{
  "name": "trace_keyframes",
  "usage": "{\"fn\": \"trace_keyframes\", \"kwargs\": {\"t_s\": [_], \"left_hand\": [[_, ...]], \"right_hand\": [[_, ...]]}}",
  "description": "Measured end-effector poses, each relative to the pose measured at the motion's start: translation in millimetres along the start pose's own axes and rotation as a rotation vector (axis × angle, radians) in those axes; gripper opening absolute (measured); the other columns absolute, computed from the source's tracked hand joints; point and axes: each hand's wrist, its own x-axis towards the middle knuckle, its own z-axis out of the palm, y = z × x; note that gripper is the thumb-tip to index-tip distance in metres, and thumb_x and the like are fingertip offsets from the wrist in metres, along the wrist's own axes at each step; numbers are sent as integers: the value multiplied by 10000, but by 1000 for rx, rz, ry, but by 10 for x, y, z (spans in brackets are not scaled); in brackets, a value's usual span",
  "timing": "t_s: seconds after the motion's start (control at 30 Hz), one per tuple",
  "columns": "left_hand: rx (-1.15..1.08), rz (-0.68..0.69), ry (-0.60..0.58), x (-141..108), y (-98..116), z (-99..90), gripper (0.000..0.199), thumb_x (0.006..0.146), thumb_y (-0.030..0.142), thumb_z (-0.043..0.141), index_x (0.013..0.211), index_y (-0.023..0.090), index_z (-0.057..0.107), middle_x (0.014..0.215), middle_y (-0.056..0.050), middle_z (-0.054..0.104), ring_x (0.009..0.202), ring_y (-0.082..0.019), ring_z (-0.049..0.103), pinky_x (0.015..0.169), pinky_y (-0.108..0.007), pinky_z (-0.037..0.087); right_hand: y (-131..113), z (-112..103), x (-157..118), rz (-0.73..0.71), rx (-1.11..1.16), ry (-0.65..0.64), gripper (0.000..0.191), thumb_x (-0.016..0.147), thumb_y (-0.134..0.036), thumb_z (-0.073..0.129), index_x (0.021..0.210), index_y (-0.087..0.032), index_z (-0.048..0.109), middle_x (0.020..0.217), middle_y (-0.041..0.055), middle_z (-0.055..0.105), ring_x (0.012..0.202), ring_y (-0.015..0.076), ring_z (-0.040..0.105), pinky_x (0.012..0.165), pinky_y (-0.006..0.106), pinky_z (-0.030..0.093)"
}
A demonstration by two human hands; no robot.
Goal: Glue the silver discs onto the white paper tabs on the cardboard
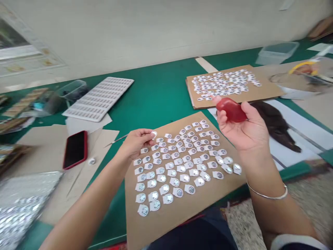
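I had left grip [138, 141] pinching 1 white disc [154, 134] over cardboard [156, 227], left edge; right grip [247, 132] clasped red bottle [232, 110], right edge.

Pale wall [156, 31] behind green table [158, 93], speckled grey floor [309, 189] below.

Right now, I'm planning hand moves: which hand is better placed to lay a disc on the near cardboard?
Probably the left hand: it pinches a small disc at the far left of the near cardboard. The right hand is raised, holding a red bulb-shaped object.
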Motion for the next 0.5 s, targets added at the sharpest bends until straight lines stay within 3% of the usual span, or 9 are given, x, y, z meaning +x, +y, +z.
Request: {"fn": "trace_keyframes", "kwargs": {"t_s": [0.07,0.13,0.2,0.27,0.33,0.4,0.5], "left_hand": [[-1,10,-15,-22,6,45,334,581,306,767,848,163,625,668,15,603,581,-77,560,615,-201,495],[10,4,-52,-9,-1,84,330,588,325,764,854,184,628,693,13,614,610,-80,571,585,-171,492],[23,-12,-31,33,-16,134,349,535,349,789,820,205,647,738,8,631,632,-91,585,560,-155,501],[-5,-42,-39,65,-23,214,366,492,356,806,802,223,663,784,3,640,669,-112,602,588,-177,529],[-18,-70,-55,65,-12,325,398,443,348,823,793,229,675,797,-1,641,678,-123,603,595,-188,537],[-6,-72,-75,54,13,458,424,413,344,832,790,226,679,824,-2,644,677,-119,598,603,-183,534],[60,-52,-136,68,52,674,406,465,365,814,820,230,669,870,10,641,697,-108,601,643,-176,524]], "right_hand": [[-90,-123,-25,-104,-63,-24,214,800,-298,513,965,-186,592,1118,25,605,879,96,613,739,208,528],[-191,-334,-28,-174,-130,30,196,736,-287,591,919,-215,592,1007,-3,636,849,116,615,756,258,525],[-302,-597,-24,-219,-272,160,200,684,-294,644,849,-204,575,892,0,639,792,131,615,721,297,524],[-392,-840,-18,-387,-488,322,219,630,-276,690,719,-195,507,806,-10,615,717,120,599,661,293,510],[-423,-1010,5,-480,-547,387,290,576,-220,722,736,-204,481,770,-38,579,681,94,570,659,266,491],[-375,-1103,58,-545,-632,386,368,546,-180,728,817,-215,480,810,-41,564,722,87,563,727,260,480],[-186,-1165,183,-586,-962,271,425,594,-199,673,941,-231,430,948,-5,560,835,109,571,826,294,464]]}}
